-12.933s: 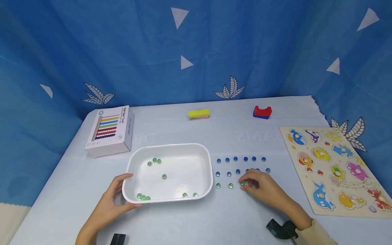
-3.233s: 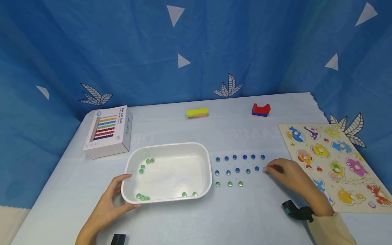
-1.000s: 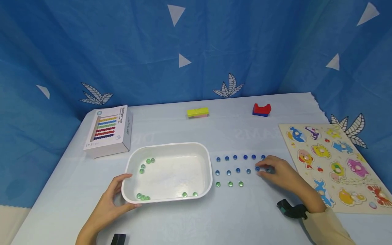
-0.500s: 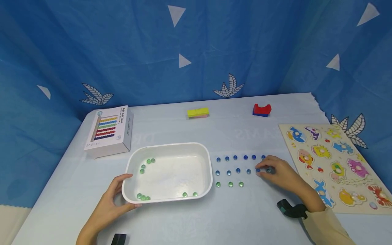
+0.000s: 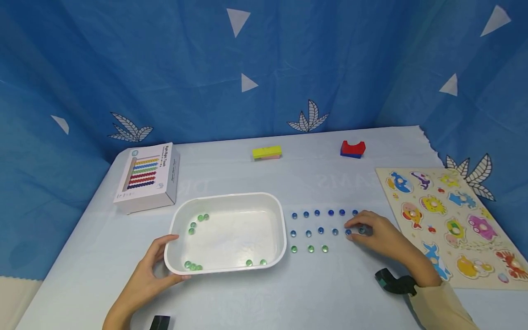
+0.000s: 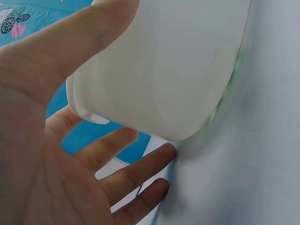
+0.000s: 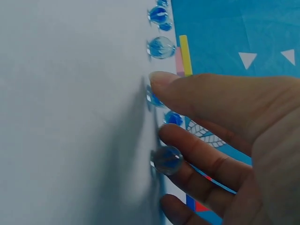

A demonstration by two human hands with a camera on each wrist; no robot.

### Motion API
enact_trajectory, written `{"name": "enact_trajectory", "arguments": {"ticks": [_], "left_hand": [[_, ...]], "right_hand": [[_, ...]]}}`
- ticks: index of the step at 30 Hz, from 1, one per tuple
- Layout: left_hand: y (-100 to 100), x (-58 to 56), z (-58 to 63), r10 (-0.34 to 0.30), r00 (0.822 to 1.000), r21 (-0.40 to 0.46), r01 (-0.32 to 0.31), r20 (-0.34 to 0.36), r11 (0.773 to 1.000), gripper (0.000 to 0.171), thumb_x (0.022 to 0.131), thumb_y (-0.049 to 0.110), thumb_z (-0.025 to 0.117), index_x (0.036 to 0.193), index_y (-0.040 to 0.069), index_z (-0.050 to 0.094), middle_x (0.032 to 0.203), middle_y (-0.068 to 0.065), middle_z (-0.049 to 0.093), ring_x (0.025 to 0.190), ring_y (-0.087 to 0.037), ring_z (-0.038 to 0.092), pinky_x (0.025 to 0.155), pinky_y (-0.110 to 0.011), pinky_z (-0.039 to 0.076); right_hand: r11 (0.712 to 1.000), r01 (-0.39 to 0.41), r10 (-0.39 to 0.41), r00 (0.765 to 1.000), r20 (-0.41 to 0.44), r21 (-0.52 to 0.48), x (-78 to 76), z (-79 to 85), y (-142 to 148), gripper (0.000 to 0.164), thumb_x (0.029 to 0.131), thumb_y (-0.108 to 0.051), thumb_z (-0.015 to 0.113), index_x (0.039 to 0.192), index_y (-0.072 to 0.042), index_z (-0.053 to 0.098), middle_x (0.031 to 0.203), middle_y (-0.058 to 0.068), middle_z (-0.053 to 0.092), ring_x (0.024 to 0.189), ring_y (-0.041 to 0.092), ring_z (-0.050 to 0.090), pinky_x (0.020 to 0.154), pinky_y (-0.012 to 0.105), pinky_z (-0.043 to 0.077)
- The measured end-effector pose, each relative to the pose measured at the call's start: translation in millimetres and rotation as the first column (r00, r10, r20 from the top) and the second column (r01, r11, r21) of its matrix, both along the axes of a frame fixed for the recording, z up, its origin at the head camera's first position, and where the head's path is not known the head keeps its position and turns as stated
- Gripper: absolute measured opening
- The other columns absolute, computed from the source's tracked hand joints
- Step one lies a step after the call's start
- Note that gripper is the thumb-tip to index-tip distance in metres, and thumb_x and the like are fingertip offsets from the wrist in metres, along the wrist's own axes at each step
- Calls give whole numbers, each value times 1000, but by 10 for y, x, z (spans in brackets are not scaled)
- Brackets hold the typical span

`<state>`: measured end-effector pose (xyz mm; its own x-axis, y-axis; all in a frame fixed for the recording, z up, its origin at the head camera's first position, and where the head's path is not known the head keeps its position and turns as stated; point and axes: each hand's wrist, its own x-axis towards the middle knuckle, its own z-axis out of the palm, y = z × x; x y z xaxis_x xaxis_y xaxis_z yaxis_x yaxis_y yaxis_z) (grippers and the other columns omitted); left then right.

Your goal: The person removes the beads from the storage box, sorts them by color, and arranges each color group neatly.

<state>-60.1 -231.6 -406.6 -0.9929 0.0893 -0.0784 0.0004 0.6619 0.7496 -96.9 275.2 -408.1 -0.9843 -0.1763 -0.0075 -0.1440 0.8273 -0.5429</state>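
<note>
My left hand [image 5: 148, 268] grips the left end of a white tray [image 5: 231, 196], thumb at its front rim and forefinger at its left rim. Several green marbles [image 5: 193, 267] lie inside. Right of the tray, marbles stand in rows: two of blue marbles [image 5: 317, 213], and a front row with three green marbles [image 5: 325, 249]. My right hand [image 5: 381, 236] pinches a blue marble [image 5: 348, 232] of the middle row between thumb and forefinger; in the right wrist view the thumb partly covers this blue marble [image 7: 153, 99]. Another marble [image 7: 167, 160] sits beside the other fingers.
A boxed bead toy [image 5: 144, 176] stands at the back left. Yellow and pink blocks [image 5: 266, 152] and a red and blue block pair [image 5: 352, 149] lie at the back. A wooden animal puzzle board [image 5: 449, 229] is right of my right hand.
Over the longer span, my right hand has left the third green marble in the front row and gone to the middle blue row. Just now the pinched blue marble shifts slightly toward me.
</note>
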Motion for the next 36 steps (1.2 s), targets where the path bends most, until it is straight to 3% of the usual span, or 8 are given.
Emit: {"name": "enact_trajectory", "arguments": {"ticks": [2,9,16,36], "left_hand": [[2,-1,0,-2,1000,3,2,-1,1000,88,60,31,82,132,30,33,134,-12,46,106,4,41,91,-59,31],[-2,-2,6,1,1000,2,-1,3,1000,88,60,31,82,132,30,33,134,-13,47,107,1,42,90,-60,30],[-9,0,-6,-7,1000,23,8,-6,1000,88,60,29,83,133,29,33,134,-13,47,101,11,39,90,-59,30],[-3,5,4,-8,1000,15,8,-15,1000,87,60,30,83,132,29,34,133,-13,48,102,10,39,91,-57,30]], "right_hand": [[1000,-4,3,1000,-7,-6,14,25,41,27,74,-28,73,100,-24,65,96,-6,61,97,15,55,90,43,44],[1000,-6,6,998,-56,0,39,36,100,28,73,-32,73,99,-25,66,100,-7,62,96,11,54,86,25,44],[999,-32,32,998,-50,-18,15,-40,12,19,72,-20,74,90,-25,69,102,0,60,103,22,52,90,47,43],[1000,-3,2,998,-59,-11,8,-68,-25,16,73,-18,73,88,-22,69,102,2,59,105,25,51,92,48,42]]}}
